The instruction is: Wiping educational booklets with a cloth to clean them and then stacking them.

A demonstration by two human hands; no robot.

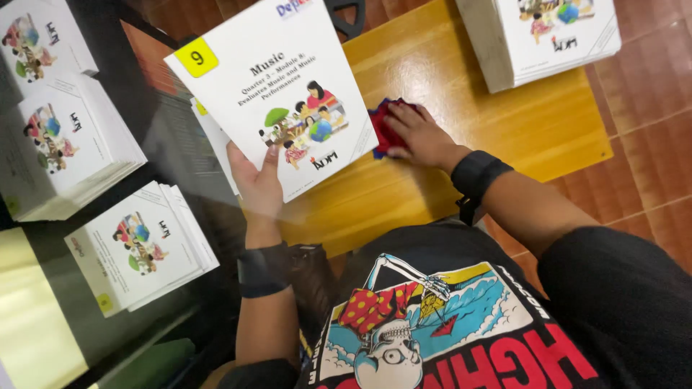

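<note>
Nearest the camera, the left hand (pixel 258 184) is clamped on the lower edge of a white booklet (pixel 277 90), held tilted above the near-left corner of the wooden bench (pixel 519 122), with what appears to be a second booklet behind it, though that is largely hidden. The right hand (pixel 422 135) lies flat, fingers spread, on a red-and-blue cloth (pixel 386 122) on the bench, just right of the booklet. A booklet stack (pixel 537 36) sits at the bench's far end; further stacks (pixel 140 245) rest on the dark table left of the bench.

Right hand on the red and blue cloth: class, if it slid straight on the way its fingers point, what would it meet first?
Probably the white booklet held up by the left hand, though the right hand might pass beneath it; depth is unclear.
</note>
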